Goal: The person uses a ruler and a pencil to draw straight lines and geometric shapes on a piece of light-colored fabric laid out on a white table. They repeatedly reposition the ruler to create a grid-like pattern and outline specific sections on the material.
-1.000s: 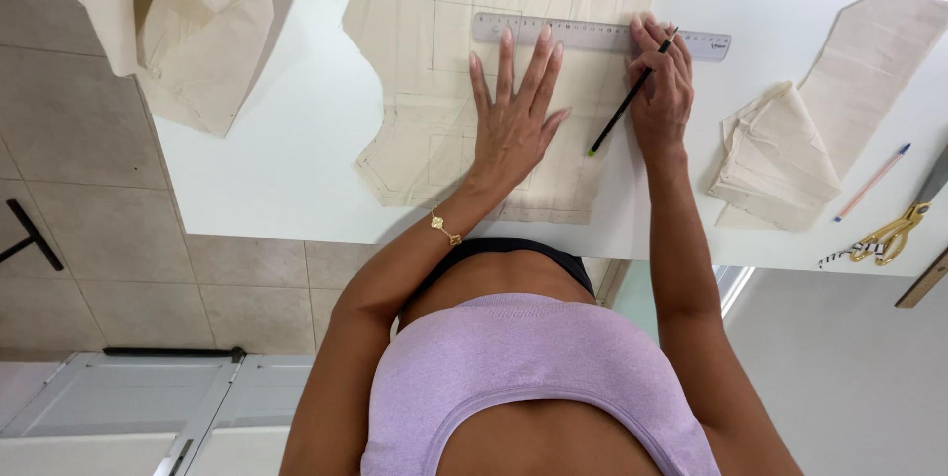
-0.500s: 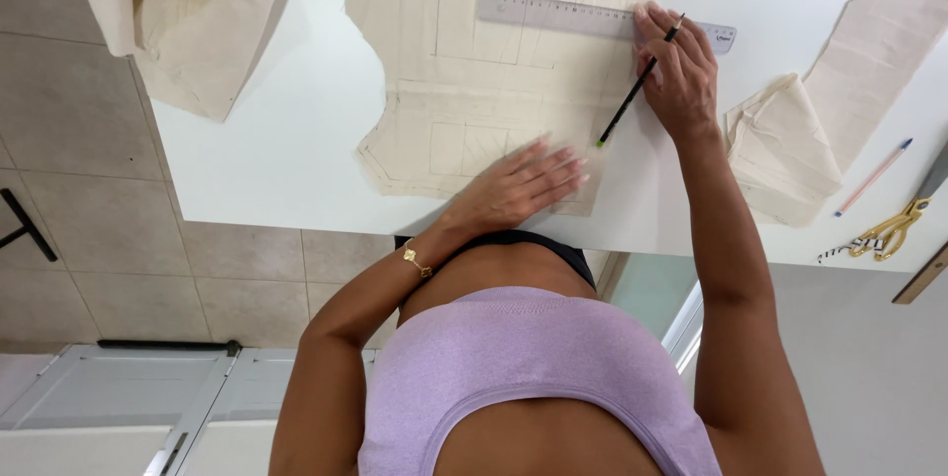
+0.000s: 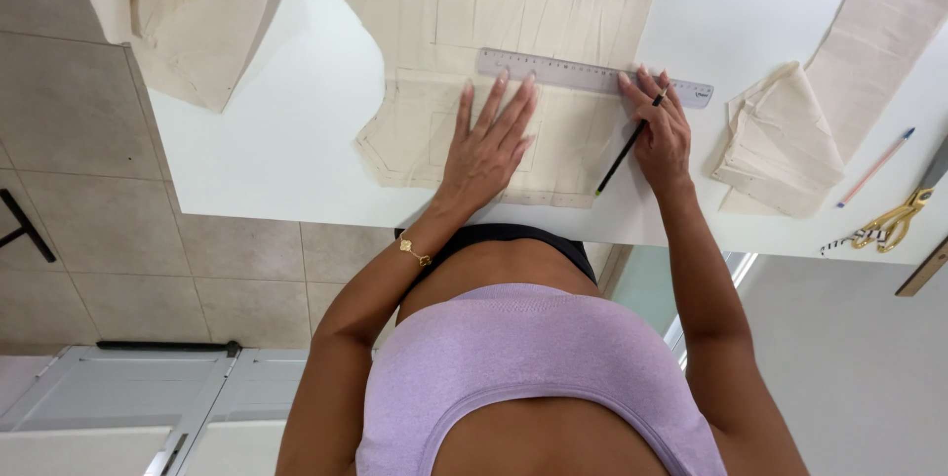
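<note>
Table [image 3: 267, 155]: white, bears all items below.
Pattern pc [image 3: 425, 71]: cream fabric w/ drawn lines, flat at ctr.
Ruler [image 3: 583, 73]: metal, laid across pattern pc.
L hand [image 3: 489, 140]: open flat, fingers spread, pressing pattern pc, tips at ruler edge.
R hand [image 3: 660, 130]: closed on black pencil [image 3: 622, 153] (tip end by ruler).
Scissors [image 3: 894, 224]: gold, far right.

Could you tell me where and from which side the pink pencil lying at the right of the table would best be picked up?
Probably at mid-shaft, from above. The pink pencil lies flat on the white table, slanted, with bare surface along both sides. Fingers could pinch across its thin shaft there, clear of the folded cloth and the scissors.
</note>
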